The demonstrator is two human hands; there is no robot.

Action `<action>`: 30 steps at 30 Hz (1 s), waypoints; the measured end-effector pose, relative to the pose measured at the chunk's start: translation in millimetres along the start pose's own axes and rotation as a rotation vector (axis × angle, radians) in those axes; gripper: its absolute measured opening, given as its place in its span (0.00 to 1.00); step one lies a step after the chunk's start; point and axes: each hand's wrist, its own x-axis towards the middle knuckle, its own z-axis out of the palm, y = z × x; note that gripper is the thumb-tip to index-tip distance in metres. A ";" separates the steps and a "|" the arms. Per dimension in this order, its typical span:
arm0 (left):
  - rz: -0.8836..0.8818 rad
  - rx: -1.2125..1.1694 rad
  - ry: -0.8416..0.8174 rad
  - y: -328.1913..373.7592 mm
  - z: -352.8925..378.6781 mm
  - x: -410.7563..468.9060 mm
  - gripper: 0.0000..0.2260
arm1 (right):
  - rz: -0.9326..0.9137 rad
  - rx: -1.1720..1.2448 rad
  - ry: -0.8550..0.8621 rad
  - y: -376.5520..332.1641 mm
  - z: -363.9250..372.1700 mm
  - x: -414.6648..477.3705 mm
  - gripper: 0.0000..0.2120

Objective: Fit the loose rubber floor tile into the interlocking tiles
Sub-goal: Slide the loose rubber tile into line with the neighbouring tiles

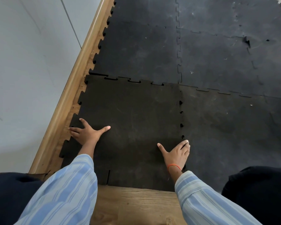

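The loose black rubber tile [130, 117] lies flat in the near left corner of the mat. Its far edge overlaps the teeth of the tile behind [139, 49], with dark gaps along that seam. Small gaps also show along its right seam with the neighbouring tile [225, 127]. My left hand [86, 132] rests flat on the tile's left edge, fingers spread, fingertips over the toothed border. Near the right seam, my right hand [177, 153] presses flat, fingers over the joint. Neither hand grips anything.
A wooden skirting strip [75, 88] runs along the grey wall [28, 70] at the left. Bare wooden floor [136, 207] shows in front of the tile. More interlocked black tiles [225, 46] spread ahead and right. My dark knees sit at both lower corners.
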 end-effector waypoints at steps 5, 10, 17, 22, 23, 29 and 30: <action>-0.110 -0.101 0.032 20.5 -6.6 7.6 0.59 | 0.039 0.115 0.027 -1.1 4.9 0.3 0.57; -0.107 -0.152 0.065 25.1 -2.5 13.2 0.57 | 0.034 0.139 0.066 0.9 11.3 -0.5 0.57; -0.059 -0.093 0.022 21.4 -3.9 11.9 0.55 | 0.038 0.093 0.098 -3.0 13.1 1.0 0.56; -0.080 0.024 -0.031 24.9 -3.7 5.6 0.54 | 0.011 -0.067 0.035 -10.3 10.5 2.8 0.55; -0.071 0.051 -0.030 27.7 -0.7 1.8 0.54 | -0.006 -0.113 0.022 -9.4 9.6 2.6 0.54; 0.413 0.269 -0.077 68.0 58.1 -63.1 0.50 | -0.141 -0.285 -0.029 9.2 9.1 -0.2 0.47; 0.477 0.292 -0.085 74.6 67.6 -75.6 0.49 | -0.149 -0.297 -0.056 10.0 8.8 2.2 0.46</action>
